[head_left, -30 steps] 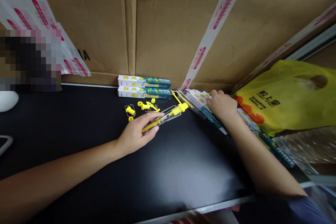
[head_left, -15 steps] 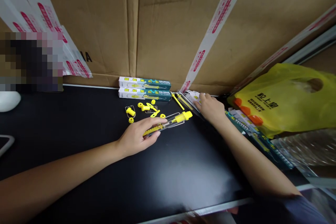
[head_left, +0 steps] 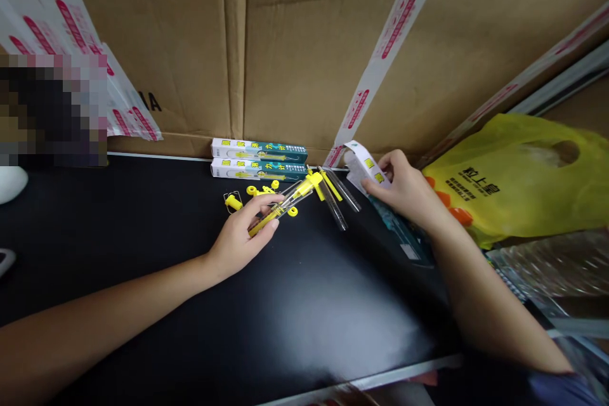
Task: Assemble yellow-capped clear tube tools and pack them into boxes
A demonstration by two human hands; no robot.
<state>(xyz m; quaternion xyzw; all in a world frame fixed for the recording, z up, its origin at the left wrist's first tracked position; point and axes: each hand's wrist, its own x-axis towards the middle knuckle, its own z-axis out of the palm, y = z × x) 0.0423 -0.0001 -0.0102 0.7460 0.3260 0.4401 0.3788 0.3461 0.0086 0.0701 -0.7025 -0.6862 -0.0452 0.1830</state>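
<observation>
My left hand [head_left: 242, 231] is closed around a spring scale [head_left: 290, 198], a clear tube with yellow parts and a yellow cap pointing up and right. My right hand [head_left: 402, 187] grips a narrow white-and-green cardboard box [head_left: 371, 168], its flap end towards the back wall. Between the hands lie clear plastic tubes [head_left: 339, 212] and thin yellow rods [head_left: 333, 184]. Small yellow plastic parts [head_left: 233, 202] and wire pieces are scattered behind my left hand, partly hidden by it.
Two closed printed boxes [head_left: 259, 169] lie against the large cardboard carton [head_left: 295, 44] at the back. At right sit a yellow plastic bag [head_left: 533, 177] with orange things inside and a clear ribbed plastic item [head_left: 552, 266]. A white rounded object [head_left: 12, 184] is at far left.
My right hand has lifted the box's near part and moved slightly right, uncovering the clear tubes. My left hand has shifted a little left with the spring scale, now tilted more upward.
</observation>
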